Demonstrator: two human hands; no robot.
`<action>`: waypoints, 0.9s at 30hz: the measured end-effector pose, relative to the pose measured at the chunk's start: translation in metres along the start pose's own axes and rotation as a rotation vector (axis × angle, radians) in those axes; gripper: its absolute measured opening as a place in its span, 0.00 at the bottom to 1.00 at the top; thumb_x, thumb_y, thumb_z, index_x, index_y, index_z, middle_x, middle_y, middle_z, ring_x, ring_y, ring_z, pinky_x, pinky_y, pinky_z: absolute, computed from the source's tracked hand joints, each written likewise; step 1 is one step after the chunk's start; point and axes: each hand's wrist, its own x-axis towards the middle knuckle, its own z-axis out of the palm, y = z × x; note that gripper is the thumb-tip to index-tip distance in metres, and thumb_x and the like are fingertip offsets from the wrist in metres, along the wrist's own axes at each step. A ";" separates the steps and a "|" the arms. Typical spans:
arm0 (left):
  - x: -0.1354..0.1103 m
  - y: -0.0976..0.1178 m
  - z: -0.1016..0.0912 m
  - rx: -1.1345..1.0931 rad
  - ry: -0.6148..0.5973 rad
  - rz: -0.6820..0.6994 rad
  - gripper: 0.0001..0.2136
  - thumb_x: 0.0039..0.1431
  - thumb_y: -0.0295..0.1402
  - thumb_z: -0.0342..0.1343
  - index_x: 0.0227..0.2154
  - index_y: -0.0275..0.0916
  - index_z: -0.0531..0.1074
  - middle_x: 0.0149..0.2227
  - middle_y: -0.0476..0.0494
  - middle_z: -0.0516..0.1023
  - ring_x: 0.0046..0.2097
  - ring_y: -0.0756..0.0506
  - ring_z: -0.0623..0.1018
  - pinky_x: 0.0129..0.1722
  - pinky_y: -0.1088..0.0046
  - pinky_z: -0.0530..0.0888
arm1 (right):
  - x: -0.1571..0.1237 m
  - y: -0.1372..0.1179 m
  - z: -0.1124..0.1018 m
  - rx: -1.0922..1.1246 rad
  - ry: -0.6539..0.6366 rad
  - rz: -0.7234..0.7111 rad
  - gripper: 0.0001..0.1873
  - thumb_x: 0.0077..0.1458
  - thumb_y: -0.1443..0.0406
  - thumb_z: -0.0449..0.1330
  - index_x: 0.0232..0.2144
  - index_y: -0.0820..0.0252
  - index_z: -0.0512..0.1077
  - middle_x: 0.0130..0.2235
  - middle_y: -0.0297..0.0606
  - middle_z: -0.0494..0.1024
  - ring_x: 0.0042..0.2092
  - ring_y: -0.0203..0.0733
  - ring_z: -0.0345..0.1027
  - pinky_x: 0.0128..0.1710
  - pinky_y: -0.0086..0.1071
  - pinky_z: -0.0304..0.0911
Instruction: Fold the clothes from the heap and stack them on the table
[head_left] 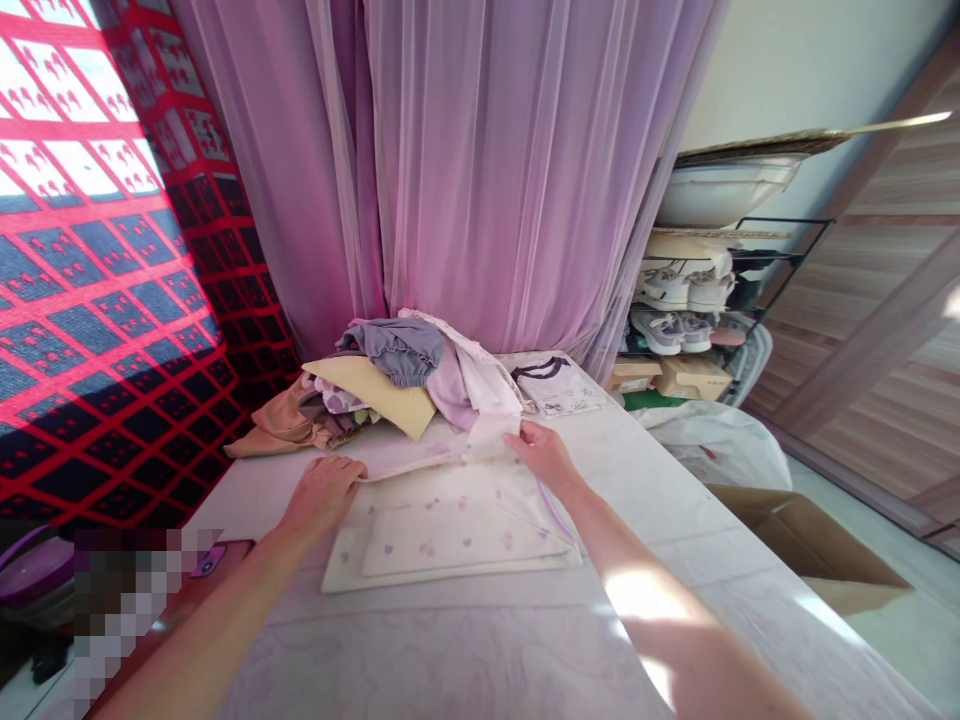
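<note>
Where my left grip lies palm down on the white-covered tabletop, its fingertips rest on the far left corner of a white cloth garment printed with small pastel hearts. Whether those fingers pinch the hem or only press it, I cannot tell. My right grip is closed narrowly, thumb and fingers holding the garment's far right edge, which lifts a little off the surface between the two grips. The garment lies flat and partly folded, spread from my left grip across to just below my right grip, with a thin lilac trim running beside my right wrist.

Just beyond both grips sits a loose heap of clothes: a grey gathered piece on top, a pale yellow piece under it, with lilac, white and tan pieces around them. Beyond my right grip and slightly to its right lies a folded white top with a dark neckline. A sheer pink curtain hangs behind the heap. A red-and-black patterned cloth hangs well to the left of my left grip. Well to the right of my right grip stand a black wire rack of shoes and, lower down, an open brown cardboard box.
</note>
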 end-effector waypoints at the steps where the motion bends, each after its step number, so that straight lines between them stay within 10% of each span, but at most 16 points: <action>1: -0.005 0.002 0.000 0.003 -0.006 0.005 0.11 0.55 0.26 0.49 0.35 0.43 0.75 0.39 0.44 0.79 0.45 0.40 0.74 0.47 0.61 0.65 | -0.010 0.001 -0.001 -0.072 0.036 -0.058 0.12 0.47 0.56 0.58 0.20 0.57 0.68 0.21 0.27 0.69 0.27 0.34 0.63 0.30 0.27 0.61; 14: -0.026 0.015 -0.004 0.007 -0.106 -0.078 0.13 0.58 0.24 0.47 0.39 0.42 0.74 0.45 0.43 0.79 0.49 0.41 0.74 0.49 0.62 0.63 | -0.115 0.019 0.008 0.051 0.041 -0.327 0.11 0.47 0.68 0.56 0.28 0.52 0.78 0.55 0.37 0.72 0.58 0.52 0.62 0.58 0.45 0.57; 27: -0.028 0.020 -0.006 0.075 -0.125 -0.093 0.19 0.56 0.20 0.42 0.41 0.42 0.74 0.47 0.43 0.78 0.50 0.41 0.74 0.49 0.62 0.63 | -0.128 0.016 -0.004 0.139 -0.018 -0.239 0.11 0.49 0.65 0.55 0.29 0.53 0.78 0.47 0.38 0.76 0.51 0.50 0.69 0.52 0.36 0.63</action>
